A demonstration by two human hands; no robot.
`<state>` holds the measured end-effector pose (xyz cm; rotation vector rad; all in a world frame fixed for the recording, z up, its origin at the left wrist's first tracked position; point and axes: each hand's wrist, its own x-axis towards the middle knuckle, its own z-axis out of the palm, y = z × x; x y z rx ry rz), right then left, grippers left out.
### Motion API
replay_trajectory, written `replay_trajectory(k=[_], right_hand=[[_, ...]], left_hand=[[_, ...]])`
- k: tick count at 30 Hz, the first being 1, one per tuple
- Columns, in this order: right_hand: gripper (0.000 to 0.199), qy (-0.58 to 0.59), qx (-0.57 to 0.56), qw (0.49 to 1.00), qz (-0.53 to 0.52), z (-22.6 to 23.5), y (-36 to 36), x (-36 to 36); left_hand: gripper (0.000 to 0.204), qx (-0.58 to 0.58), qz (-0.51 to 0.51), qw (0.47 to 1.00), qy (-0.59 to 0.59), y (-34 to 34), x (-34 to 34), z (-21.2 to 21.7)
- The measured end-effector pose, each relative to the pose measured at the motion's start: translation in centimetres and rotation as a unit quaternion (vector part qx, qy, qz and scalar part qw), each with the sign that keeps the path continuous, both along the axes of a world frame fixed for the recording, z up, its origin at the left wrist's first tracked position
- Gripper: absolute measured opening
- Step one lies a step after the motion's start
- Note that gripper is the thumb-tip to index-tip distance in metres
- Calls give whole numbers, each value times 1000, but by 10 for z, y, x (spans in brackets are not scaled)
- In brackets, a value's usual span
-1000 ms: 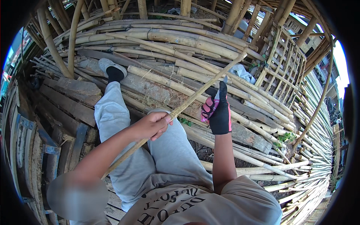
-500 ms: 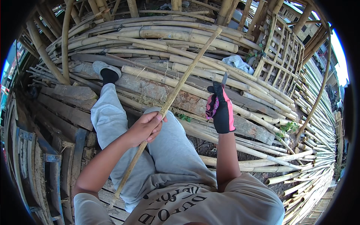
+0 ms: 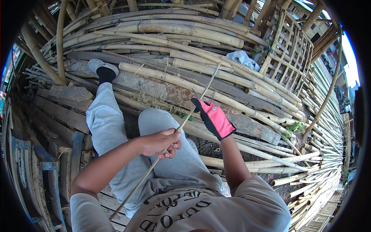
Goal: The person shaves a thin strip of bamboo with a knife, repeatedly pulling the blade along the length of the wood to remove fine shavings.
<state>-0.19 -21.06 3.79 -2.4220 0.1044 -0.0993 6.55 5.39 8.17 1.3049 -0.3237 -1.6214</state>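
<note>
Head: left hand (image 3: 161, 144) holds one strip (image 3: 181, 125); right hand (image 3: 215, 118), one blade (image 3: 196, 93)

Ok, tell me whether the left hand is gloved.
No, the left hand is bare around the thin bamboo strip; the pink-and-black glove is on the right hand.

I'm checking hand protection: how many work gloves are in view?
1: a pink-and-black fabric glove, on the right hand. The left hand, holding a thin, pale bamboo strip, is bare. Others may be hidden from view.
</note>
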Motion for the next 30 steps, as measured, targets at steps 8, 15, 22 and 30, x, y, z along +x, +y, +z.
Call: replay_trajectory(k=[8,15,22,30], right_hand=[[55,-25,26,997,73,-95,5,-18],[39,-10,62,995,72,-127,14,-19],[50,-5,16,1000,-4,-89,26,-12],[61,128,34,991,30,-55,40,-19]], left_hand=[[31,130,48,984,111,1,-15,-51],[34,148,96,976,123,-6,-22,-54],[44,124,135,970,162,-6,-25,-62],[39,143,223,943,199,-9,-32,-60]])
